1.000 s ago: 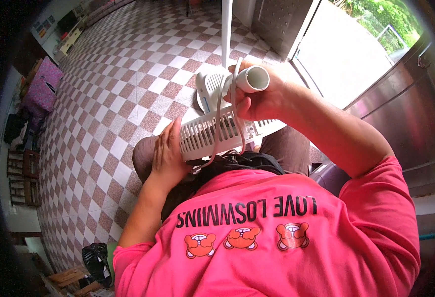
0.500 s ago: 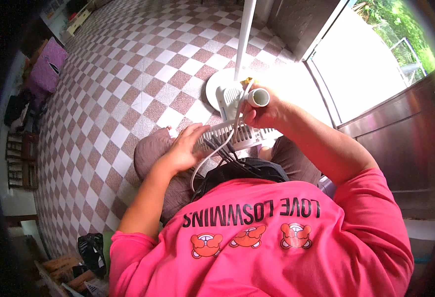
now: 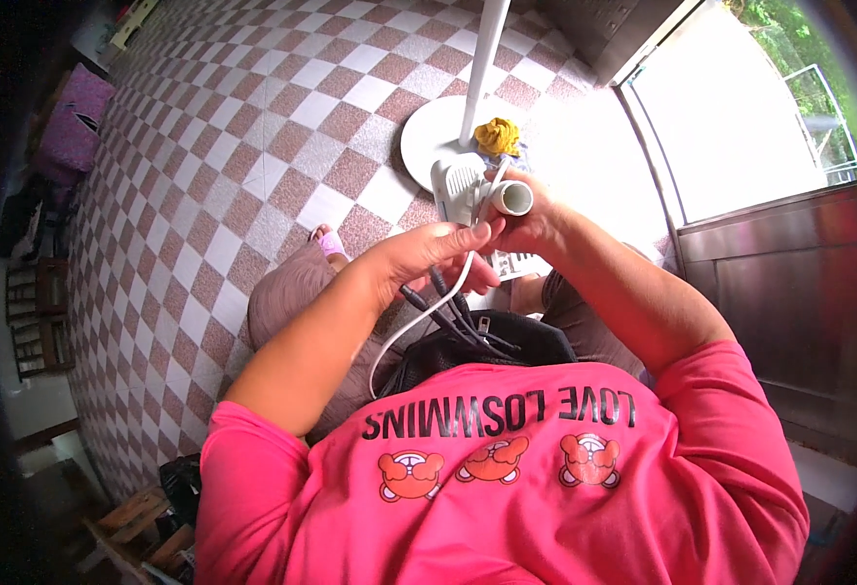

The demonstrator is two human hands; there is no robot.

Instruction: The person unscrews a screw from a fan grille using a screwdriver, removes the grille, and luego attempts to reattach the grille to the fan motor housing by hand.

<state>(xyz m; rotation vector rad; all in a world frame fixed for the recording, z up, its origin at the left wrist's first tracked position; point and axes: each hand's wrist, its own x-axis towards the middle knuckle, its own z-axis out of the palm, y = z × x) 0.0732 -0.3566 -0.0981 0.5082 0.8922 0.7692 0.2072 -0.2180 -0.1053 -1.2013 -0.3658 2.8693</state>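
My right hand [image 3: 531, 226] is closed round a white tube [image 3: 513, 198] whose open round end points up at me. Joined to it or just beyond it is a white vented housing [image 3: 460, 183]; I cannot tell which. A white cord [image 3: 463, 278] loops past the tube and down toward my lap. My left hand [image 3: 438, 252] is at the cord beside my right hand, thumb and fingers closing round it. Below the hands, a white slotted part [image 3: 521, 263] shows partly, mostly hidden by them.
A white pole [image 3: 484, 68] rises from a round white base [image 3: 428, 146] on the checkered tile floor [image 3: 243, 146]. A yellow cloth [image 3: 498, 136] lies by the base. Black cables [image 3: 453, 317] and a black bag [image 3: 506, 341] rest at my lap. A dark door [image 3: 779, 283] stands right, beside a bright doorway.
My left hand has moved right, from the slotted part to the cord beside my right hand. The slotted part is now more hidden, and the yellow cloth shows more fully.
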